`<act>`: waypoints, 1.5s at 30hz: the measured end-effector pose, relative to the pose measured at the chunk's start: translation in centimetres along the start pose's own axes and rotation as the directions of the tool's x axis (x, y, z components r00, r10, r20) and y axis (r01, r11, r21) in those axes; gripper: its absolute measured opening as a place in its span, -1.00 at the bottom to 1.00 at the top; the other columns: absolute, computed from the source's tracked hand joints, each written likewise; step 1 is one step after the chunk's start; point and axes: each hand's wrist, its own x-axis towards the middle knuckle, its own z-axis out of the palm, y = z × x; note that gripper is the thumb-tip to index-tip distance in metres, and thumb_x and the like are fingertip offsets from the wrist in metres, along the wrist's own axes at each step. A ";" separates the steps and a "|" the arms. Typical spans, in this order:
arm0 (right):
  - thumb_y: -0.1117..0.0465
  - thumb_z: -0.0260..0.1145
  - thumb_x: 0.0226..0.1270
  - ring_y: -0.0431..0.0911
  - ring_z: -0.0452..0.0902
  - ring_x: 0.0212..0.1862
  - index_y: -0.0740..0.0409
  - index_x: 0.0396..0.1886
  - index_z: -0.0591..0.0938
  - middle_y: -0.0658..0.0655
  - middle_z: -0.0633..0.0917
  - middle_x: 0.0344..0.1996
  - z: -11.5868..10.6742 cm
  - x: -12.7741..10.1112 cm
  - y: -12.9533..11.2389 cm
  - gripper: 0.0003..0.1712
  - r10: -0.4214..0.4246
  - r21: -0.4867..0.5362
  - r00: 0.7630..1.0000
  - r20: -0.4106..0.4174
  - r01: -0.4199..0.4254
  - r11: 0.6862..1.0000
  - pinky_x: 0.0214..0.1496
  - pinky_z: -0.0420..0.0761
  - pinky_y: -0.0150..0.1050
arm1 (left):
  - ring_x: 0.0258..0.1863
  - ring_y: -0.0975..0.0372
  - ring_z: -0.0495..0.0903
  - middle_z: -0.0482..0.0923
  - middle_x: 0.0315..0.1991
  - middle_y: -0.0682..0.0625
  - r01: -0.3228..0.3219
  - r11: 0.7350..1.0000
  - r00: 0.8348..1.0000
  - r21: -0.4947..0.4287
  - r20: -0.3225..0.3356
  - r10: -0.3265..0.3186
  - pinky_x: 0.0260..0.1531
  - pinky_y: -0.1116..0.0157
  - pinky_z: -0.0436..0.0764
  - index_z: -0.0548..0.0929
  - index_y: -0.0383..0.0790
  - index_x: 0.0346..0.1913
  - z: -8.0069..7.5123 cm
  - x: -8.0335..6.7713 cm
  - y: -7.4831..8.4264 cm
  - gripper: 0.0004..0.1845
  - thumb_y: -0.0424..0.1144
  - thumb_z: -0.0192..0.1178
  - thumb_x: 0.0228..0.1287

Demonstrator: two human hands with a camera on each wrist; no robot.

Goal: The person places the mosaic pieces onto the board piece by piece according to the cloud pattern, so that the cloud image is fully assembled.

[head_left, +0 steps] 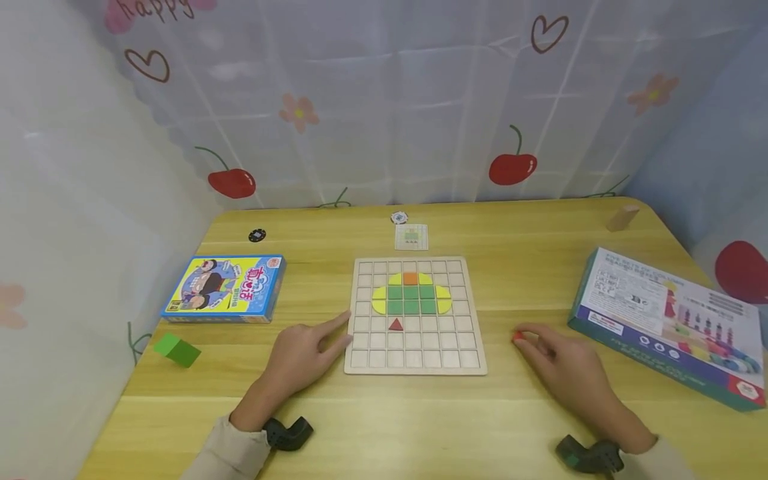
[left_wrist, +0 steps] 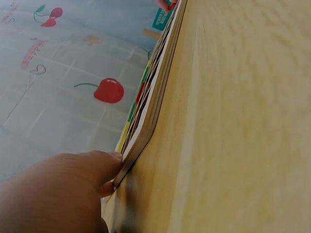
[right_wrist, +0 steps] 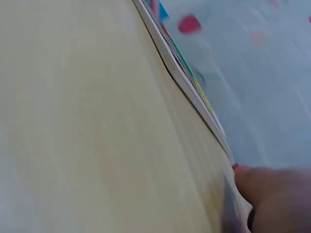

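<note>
A pale wooden grid board lies on the table, filled partly with green squares, yellow rounded pieces, an orange square and a red triangle. My left hand touches the board's left edge with outstretched index finger and thumb; in the left wrist view the thumb meets the board's side. Right of the board, my right hand pinches a small red piece between thumb and fingers, mostly covered. Only a sliver of red shows in the right wrist view.
Behind the board lie a small pattern card and a white chip. To the left are a blue-yellow box, a black chip and a green block. A large box and a wooden block stand right.
</note>
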 end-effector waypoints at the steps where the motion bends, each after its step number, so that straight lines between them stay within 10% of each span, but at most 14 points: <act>1: 0.27 0.60 0.11 -0.41 0.14 -0.66 0.03 -0.06 0.77 -0.30 0.37 -0.67 0.5 0.1 -0.6 -0.64 -0.022 0.021 0.999 -0.025 0.022 1.000 -0.64 0.18 -0.45 | -0.76 0.43 -0.04 0.01 -0.82 0.30 -0.002 1.000 1.000 0.000 -0.003 0.002 -0.69 0.36 0.12 0.65 0.12 0.32 0.0 0.0 0.0 -0.51 0.16 0.23 0.43; 14: 0.28 0.59 0.10 -0.40 0.10 -0.61 0.10 -0.04 0.79 -0.24 0.29 -0.70 7.0 3.4 -8.3 -0.63 -0.192 0.220 0.973 -0.124 0.216 0.951 -0.59 0.14 -0.51 | -0.76 0.43 -0.05 0.00 -0.83 0.30 -0.003 1.000 1.000 -0.008 -0.008 0.003 -0.70 0.36 0.11 0.64 0.14 0.33 0.1 0.0 -0.1 -0.52 0.17 0.22 0.43; 25: 0.14 0.55 0.25 -0.33 0.21 -0.62 -0.03 -0.09 0.84 -0.28 0.44 -0.72 8.9 6.1 -10.0 -0.77 -0.075 0.114 0.989 0.124 0.061 0.992 -0.59 0.19 -0.39 | -0.76 0.44 -0.05 0.00 -0.83 0.31 -0.027 1.000 0.999 0.013 -0.029 0.028 -0.71 0.38 0.10 0.66 0.11 0.31 0.4 -0.1 0.2 -0.52 0.14 0.25 0.42; 29: 0.10 0.54 0.27 -0.30 0.22 -0.64 -0.06 -0.09 0.85 -0.26 0.49 -0.73 9.1 6.5 -10.2 -0.78 -0.059 0.130 0.988 0.143 0.040 0.991 -0.61 0.17 -0.37 | -0.76 0.43 -0.05 0.00 -0.82 0.30 -0.017 1.000 1.000 0.011 -0.021 0.017 -0.70 0.37 0.10 0.65 0.12 0.32 0.1 -0.1 0.1 -0.52 0.15 0.24 0.42; 35: 0.08 0.51 0.31 -0.32 0.58 -0.43 -0.04 -0.04 0.85 -0.06 0.82 -0.23 9.2 6.4 -10.3 -0.75 -0.039 0.130 0.985 0.167 0.017 0.991 -0.53 0.40 -0.39 | -0.76 0.43 -0.03 0.02 -0.83 0.29 -0.001 1.000 1.000 -0.002 0.008 0.001 -0.69 0.37 0.12 0.63 0.11 0.34 0.0 -0.1 0.1 -0.51 0.17 0.21 0.45; 45: 0.12 0.55 0.26 -0.29 0.50 -0.55 0.01 0.01 0.83 -0.02 0.82 -0.34 9.3 6.3 -10.2 -0.68 -0.084 0.123 0.989 0.120 0.069 0.990 -0.60 0.29 -0.40 | -0.76 0.43 -0.04 0.00 -0.83 0.31 -0.002 1.000 1.000 -0.007 -0.001 0.002 -0.69 0.36 0.11 0.64 0.12 0.33 0.0 -0.1 0.1 -0.51 0.17 0.22 0.44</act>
